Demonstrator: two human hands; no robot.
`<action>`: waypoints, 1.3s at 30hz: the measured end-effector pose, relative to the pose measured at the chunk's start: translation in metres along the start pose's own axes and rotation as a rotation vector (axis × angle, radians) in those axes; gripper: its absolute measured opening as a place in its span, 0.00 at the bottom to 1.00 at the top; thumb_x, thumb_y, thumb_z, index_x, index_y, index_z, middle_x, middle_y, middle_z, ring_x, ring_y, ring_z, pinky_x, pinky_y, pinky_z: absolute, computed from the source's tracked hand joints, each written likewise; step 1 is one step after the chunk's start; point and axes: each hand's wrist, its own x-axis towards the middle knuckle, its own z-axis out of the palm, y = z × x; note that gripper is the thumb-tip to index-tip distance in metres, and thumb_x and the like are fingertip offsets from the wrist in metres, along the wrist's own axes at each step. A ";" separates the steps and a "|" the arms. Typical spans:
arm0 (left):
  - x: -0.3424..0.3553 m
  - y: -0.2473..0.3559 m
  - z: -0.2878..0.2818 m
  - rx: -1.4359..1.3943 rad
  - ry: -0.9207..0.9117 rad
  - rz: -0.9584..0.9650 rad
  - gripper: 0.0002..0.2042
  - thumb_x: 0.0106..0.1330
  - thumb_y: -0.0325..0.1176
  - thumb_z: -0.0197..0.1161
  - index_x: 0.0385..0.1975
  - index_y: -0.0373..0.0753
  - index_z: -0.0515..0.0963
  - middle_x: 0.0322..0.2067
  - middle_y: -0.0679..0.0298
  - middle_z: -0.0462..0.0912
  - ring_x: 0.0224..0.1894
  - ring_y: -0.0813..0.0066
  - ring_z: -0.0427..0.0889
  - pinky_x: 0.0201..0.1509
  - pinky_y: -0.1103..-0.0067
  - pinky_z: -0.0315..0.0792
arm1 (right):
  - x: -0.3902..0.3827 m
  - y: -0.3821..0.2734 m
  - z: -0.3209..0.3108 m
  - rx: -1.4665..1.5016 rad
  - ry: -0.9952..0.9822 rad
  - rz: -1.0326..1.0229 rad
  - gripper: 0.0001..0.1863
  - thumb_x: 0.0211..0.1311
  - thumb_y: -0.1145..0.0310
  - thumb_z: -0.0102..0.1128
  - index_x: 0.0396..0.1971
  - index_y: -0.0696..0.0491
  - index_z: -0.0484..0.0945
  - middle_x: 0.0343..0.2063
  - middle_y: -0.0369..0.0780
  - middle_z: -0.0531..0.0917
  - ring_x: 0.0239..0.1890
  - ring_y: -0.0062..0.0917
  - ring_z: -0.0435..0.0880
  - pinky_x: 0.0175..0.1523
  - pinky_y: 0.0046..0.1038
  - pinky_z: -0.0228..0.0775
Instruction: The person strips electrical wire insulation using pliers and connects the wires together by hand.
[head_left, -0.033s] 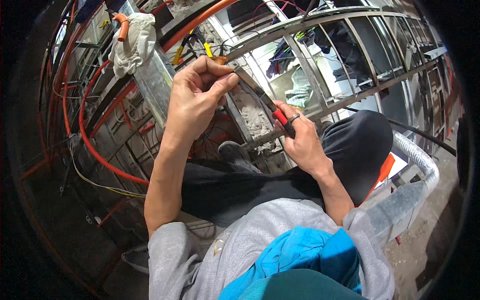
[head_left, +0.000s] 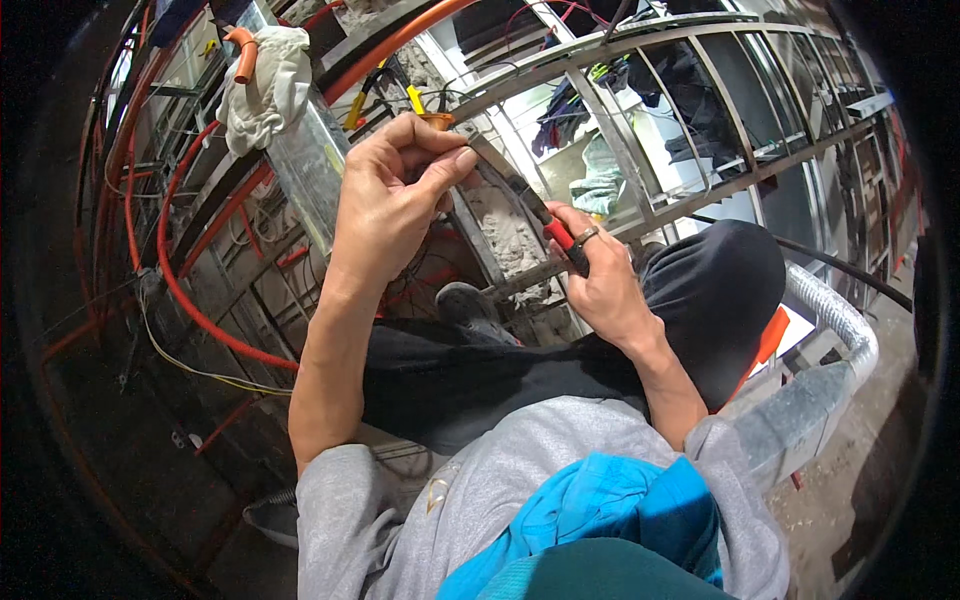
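Gripping a flat-bladed hand tool (head_left: 533,203) (file or knife, couldn't tell) by its red/blk handle, the R hand (head_left: 608,285) had its grip wrapped round it, prob. for control. Tool slanted up & left over the lap, b/w both hands; L hand (head_left: 395,190) was pinched closed, thumb to forefinger, right at the blade tip, maybe to steady it; couldn't tell if it held the tip or a small pc. Far left, a white cloth (head_left: 265,95) lay on a metal beam (head_left: 300,165), under an orange pipe pc (head_left: 243,58).
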 end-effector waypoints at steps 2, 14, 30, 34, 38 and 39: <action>-0.003 0.004 0.002 0.029 0.015 -0.008 0.07 0.70 0.29 0.71 0.41 0.35 0.82 0.30 0.64 0.88 0.30 0.88 0.83 0.29 0.89 0.70 | 0.000 0.002 0.001 0.016 0.000 0.017 0.37 0.48 0.90 0.47 0.64 0.57 0.73 0.53 0.57 0.81 0.58 0.55 0.80 0.63 0.44 0.72; 0.001 0.003 -0.008 0.102 -0.096 -0.043 0.10 0.75 0.37 0.67 0.38 0.36 0.80 0.26 0.74 0.78 0.28 0.90 0.72 0.31 0.88 0.64 | 0.007 0.004 -0.001 -0.024 0.004 -0.071 0.31 0.53 0.87 0.53 0.61 0.60 0.75 0.50 0.54 0.84 0.53 0.52 0.84 0.59 0.42 0.75; 0.020 0.000 0.016 0.020 -0.177 0.008 0.10 0.73 0.37 0.68 0.36 0.37 0.80 0.26 0.74 0.78 0.28 0.90 0.70 0.32 0.87 0.63 | 0.005 0.042 0.005 0.000 0.066 0.029 0.20 0.57 0.82 0.52 0.50 0.56 0.80 0.36 0.44 0.86 0.38 0.34 0.86 0.46 0.30 0.76; 0.020 0.009 0.023 0.009 -0.177 -0.018 0.09 0.74 0.36 0.67 0.37 0.37 0.79 0.27 0.73 0.77 0.28 0.89 0.70 0.32 0.87 0.63 | 0.010 0.042 0.001 0.017 0.123 0.026 0.15 0.64 0.78 0.58 0.51 0.55 0.80 0.36 0.42 0.86 0.36 0.32 0.85 0.46 0.30 0.75; 0.017 0.026 0.020 -0.072 -0.152 0.025 0.10 0.75 0.36 0.67 0.38 0.34 0.80 0.25 0.72 0.77 0.29 0.87 0.72 0.32 0.85 0.65 | 0.026 0.048 -0.008 -0.293 0.165 -0.242 0.16 0.71 0.71 0.64 0.57 0.55 0.79 0.41 0.42 0.87 0.45 0.36 0.87 0.51 0.34 0.76; 0.019 0.028 0.018 -0.059 -0.160 0.032 0.11 0.75 0.36 0.67 0.38 0.34 0.80 0.25 0.72 0.77 0.29 0.87 0.72 0.33 0.85 0.65 | 0.032 0.049 -0.005 -0.183 0.164 -0.232 0.17 0.71 0.73 0.63 0.58 0.55 0.78 0.42 0.43 0.87 0.47 0.38 0.86 0.53 0.35 0.76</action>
